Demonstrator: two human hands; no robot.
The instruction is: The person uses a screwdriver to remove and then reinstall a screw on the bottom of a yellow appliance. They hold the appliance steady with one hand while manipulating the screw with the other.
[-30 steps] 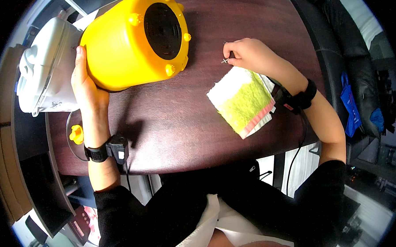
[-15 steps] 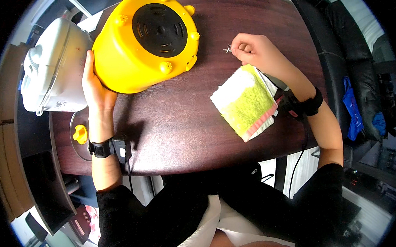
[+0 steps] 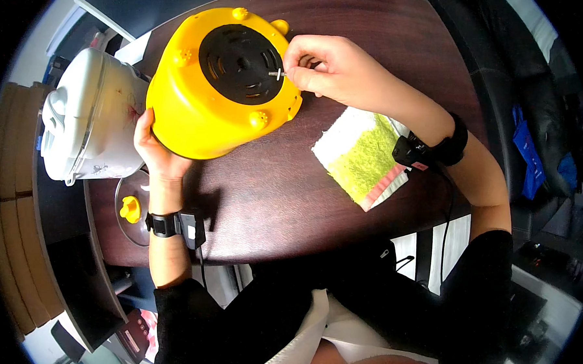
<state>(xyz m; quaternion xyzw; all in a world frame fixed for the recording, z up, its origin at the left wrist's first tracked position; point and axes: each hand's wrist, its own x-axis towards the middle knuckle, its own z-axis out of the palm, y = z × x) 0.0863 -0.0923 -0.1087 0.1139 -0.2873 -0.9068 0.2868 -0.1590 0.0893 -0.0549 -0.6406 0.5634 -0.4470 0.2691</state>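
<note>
A yellow plastic appliance (image 3: 190, 102) is tipped so that its underside faces me, with round knobby feet and a slotted black bottom plate (image 3: 237, 54). My left hand (image 3: 162, 145) grips it from the lower left. My right hand (image 3: 322, 67) pinches a small metal piece (image 3: 275, 73), like a pin or screw, over the right edge of the black plate; whether it touches the plate I cannot tell. Below that hand a folded yellow and white cloth (image 3: 352, 156) lies on the table (image 3: 266, 209), partly under my wrist.
A white lidded appliance (image 3: 93, 112) stands at the left behind my left hand. Below it lies a clear lid (image 3: 144, 234) with a yellow knob (image 3: 129, 208). Stacked cardboard (image 3: 11, 240) is at the far left. A black padded seat (image 3: 521, 74) with blue fabric (image 3: 527, 152) runs along the right.
My right hand has moved up and left with the small metal piece, from above the cloth to the black plate. My left hand and the yellow appliance have shifted down and slightly right.
</note>
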